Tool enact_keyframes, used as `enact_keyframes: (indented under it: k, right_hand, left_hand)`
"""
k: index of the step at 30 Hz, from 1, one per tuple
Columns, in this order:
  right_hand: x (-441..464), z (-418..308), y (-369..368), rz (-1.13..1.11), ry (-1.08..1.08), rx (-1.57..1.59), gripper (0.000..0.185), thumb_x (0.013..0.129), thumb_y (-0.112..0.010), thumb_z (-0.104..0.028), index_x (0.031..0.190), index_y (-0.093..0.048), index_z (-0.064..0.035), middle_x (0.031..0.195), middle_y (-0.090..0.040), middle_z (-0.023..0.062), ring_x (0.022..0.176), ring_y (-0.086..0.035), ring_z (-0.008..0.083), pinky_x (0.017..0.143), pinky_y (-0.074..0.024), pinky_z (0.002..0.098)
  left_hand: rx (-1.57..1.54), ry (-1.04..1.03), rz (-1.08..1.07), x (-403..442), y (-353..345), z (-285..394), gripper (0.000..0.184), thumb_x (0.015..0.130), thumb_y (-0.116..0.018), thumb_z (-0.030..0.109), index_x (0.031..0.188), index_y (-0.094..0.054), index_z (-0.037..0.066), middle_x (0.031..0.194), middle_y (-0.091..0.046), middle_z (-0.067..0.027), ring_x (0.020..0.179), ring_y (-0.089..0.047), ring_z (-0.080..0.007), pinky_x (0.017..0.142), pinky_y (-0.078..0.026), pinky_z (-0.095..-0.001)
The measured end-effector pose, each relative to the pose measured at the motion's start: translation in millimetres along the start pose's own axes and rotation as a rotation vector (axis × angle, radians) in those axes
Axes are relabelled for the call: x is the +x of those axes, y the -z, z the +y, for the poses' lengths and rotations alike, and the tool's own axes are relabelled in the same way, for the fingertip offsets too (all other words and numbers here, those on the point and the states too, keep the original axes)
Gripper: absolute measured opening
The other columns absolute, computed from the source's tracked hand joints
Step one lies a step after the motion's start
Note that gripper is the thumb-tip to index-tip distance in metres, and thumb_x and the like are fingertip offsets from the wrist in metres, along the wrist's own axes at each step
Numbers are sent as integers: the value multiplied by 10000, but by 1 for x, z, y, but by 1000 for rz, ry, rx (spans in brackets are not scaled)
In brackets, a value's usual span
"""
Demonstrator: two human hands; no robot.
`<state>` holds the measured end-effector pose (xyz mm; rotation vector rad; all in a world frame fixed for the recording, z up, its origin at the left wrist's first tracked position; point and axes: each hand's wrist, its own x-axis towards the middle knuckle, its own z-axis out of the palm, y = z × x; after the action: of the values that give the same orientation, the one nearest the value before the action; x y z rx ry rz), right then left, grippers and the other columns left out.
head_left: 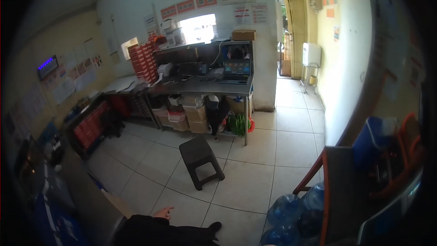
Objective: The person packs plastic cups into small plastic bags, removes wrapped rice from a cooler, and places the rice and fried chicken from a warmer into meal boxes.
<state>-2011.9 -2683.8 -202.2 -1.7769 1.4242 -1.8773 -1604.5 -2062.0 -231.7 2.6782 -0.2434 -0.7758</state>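
My left hand (163, 212) reaches out of a dark sleeve (145, 228) at the bottom of the view. Its fingers are partly stretched out, and I see nothing held in them. Beyond it on the tiled floor stands a dark plastic stool (196, 151), apart from the hand. A dark shoe (215, 227) shows to the right of the sleeve. Only a sliver of what looks like my right hand (269, 245) appears at the bottom edge, so its fingers are hidden.
A metal desk (200, 86) carries a laptop (237, 71) and stacked red boxes (144, 63); cartons (196, 118) sit below. Large blue water bottles (286, 208) stand lower right beside a dark table (343, 191) with a blue bin (368, 141). An open doorway (287, 32) is at back right.
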Motion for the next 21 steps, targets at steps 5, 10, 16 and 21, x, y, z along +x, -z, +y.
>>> enact_keyframes:
  k: [5,10,16,21]
  right_hand:
    - [-124,-198,-93,-515,-58,320,359,661,-813,-162,885,-569,-23,1064,-597,163,996,-577,277,858,-459,361]
    - [-301,-380,-171,-1073,-144,594,380,640,-822,-168,865,-546,-33,1078,-586,161,1019,-563,281,868,-446,365]
    - [-466,-576,-255,-1443,-140,842,408,616,-834,-174,841,-519,-45,1095,-572,158,1047,-546,286,879,-430,370]
    - [-543,-684,-343,-1475,64,911,445,597,-847,-204,849,-514,-51,1047,-571,143,995,-554,273,838,-436,360]
  left_hand:
    - [-285,103,-218,47,-60,-91,700,822,-645,137,1411,-268,156,1166,-463,-224,855,-618,-243,763,-515,-362]
    - [-705,30,-125,107,-62,-175,726,768,-707,155,1386,-329,109,1005,-552,-160,780,-609,-185,695,-511,-331]
    - [-768,150,412,154,100,-206,588,754,-639,88,1303,-428,101,1015,-575,-119,832,-611,-207,721,-499,-347]
    - [-871,123,619,230,212,-292,514,762,-621,70,1254,-471,85,985,-582,-110,817,-607,-211,719,-496,-328]
